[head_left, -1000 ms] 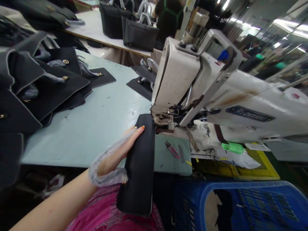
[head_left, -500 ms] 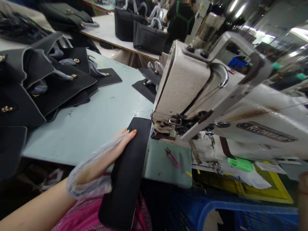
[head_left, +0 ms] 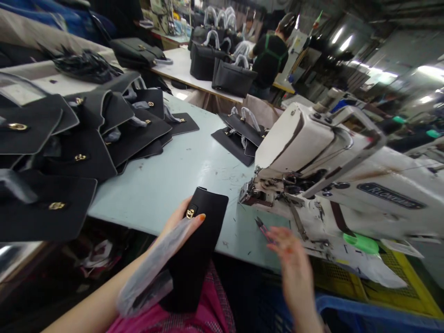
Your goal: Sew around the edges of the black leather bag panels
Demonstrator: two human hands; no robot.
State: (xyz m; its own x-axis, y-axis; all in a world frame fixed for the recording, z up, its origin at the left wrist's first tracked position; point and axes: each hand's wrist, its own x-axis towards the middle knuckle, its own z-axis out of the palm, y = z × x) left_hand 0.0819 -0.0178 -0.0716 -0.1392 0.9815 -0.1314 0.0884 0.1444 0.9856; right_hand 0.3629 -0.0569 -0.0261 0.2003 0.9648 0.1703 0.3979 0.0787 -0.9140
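My left hand (head_left: 189, 223) is closed on a black bag panel (head_left: 204, 240), its thumb lying on the front beside a gold metal fitting (head_left: 190, 212). A handle wrapped in clear plastic (head_left: 152, 268) loops from that fitting over my left forearm. The panel slants over the table's front edge, its lower end at my lap. My right hand (head_left: 286, 245), smeared by motion, is at the pink-handled thread snips (head_left: 263, 228) on the table in front of the sewing machine. Whether its fingers grip the snips cannot be made out.
The white sewing machine (head_left: 312, 152) stands on the right side of the pale green table (head_left: 166, 180). Black bag panels (head_left: 79, 157) pile up at left; more panels (head_left: 239, 134) lie behind the machine. Yellow crate (head_left: 398, 273) and blue crate (head_left: 347, 305) sit low right. A person (head_left: 272, 53) stands beyond.
My right hand has come into view and reached the thread snips. The panel in my left hand is drawn away from the machine head and tilted. The view has shifted, showing more at left.
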